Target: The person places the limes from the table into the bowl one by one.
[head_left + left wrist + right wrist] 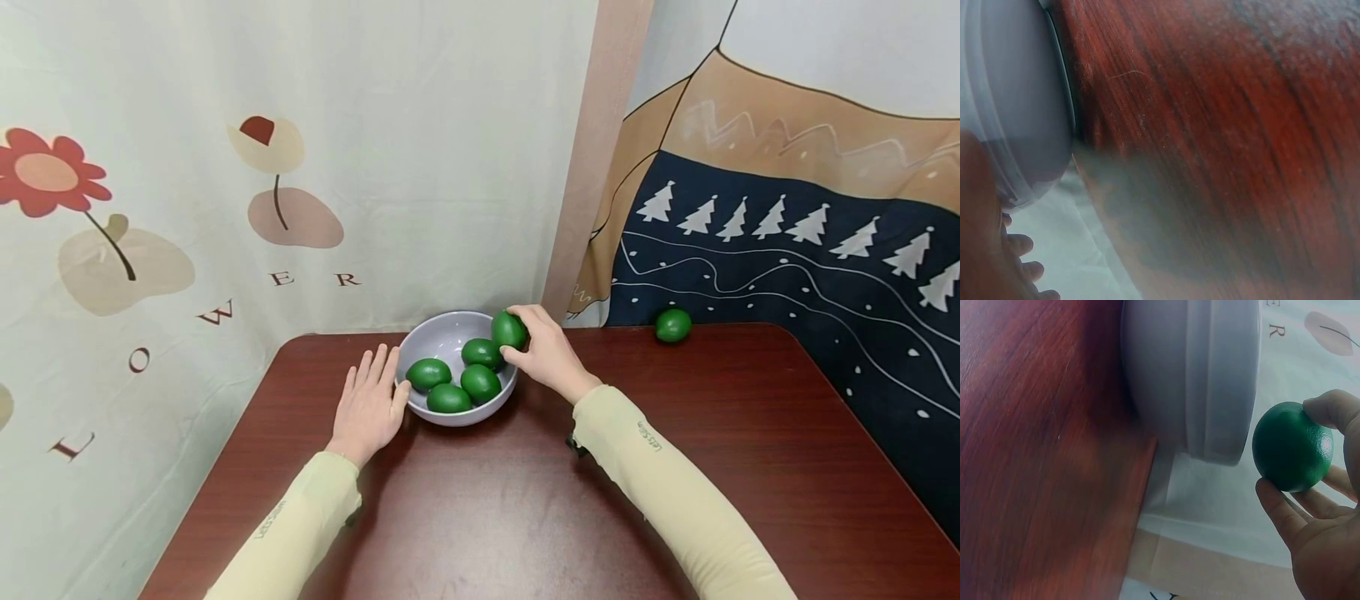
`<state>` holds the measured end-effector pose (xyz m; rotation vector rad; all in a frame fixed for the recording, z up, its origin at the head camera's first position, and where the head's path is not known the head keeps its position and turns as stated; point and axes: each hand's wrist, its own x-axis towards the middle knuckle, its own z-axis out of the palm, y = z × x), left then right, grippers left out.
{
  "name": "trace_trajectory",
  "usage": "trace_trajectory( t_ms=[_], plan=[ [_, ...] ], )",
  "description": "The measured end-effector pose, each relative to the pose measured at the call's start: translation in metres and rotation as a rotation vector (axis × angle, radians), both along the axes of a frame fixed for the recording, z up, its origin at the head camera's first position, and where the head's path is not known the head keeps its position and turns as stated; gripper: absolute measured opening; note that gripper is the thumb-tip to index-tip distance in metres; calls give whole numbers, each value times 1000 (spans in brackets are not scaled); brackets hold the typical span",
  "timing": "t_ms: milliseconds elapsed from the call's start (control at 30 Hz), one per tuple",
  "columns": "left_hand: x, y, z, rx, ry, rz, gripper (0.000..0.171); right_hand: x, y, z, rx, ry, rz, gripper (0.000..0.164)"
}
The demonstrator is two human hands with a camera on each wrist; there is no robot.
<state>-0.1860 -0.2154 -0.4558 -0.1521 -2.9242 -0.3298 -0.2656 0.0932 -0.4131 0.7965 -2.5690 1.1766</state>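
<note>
A grey-lavender bowl (459,419) stands near the table's far edge with several glossy green limes (480,384) in it. My right hand (553,357) pinches another lime (508,330) between thumb and fingers over the bowl's right rim. In the right wrist view this lime (1291,450) shows beside the bowl's wall (1166,381), with fingertips on both its sides. Along the bowl's left side lies my left hand (367,410), fingers straight and spread, thumb at the rim. The left wrist view has the bowl's outer wall (1022,81) next to the thumb (975,206).
One more lime (672,325) sits at the far edge of the dark red-brown wooden table (480,500), to the right. Behind the table hang a pale flower-print curtain (450,167) and a navy cloth (750,267) with white trees.
</note>
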Motion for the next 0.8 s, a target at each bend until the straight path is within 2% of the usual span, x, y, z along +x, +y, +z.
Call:
trace_trajectory(
  t_ms=[800],
  plan=[
    [0,-1,-1,14,-32,5,63,8,-28,-2,40,-58,40,60]
  ],
)
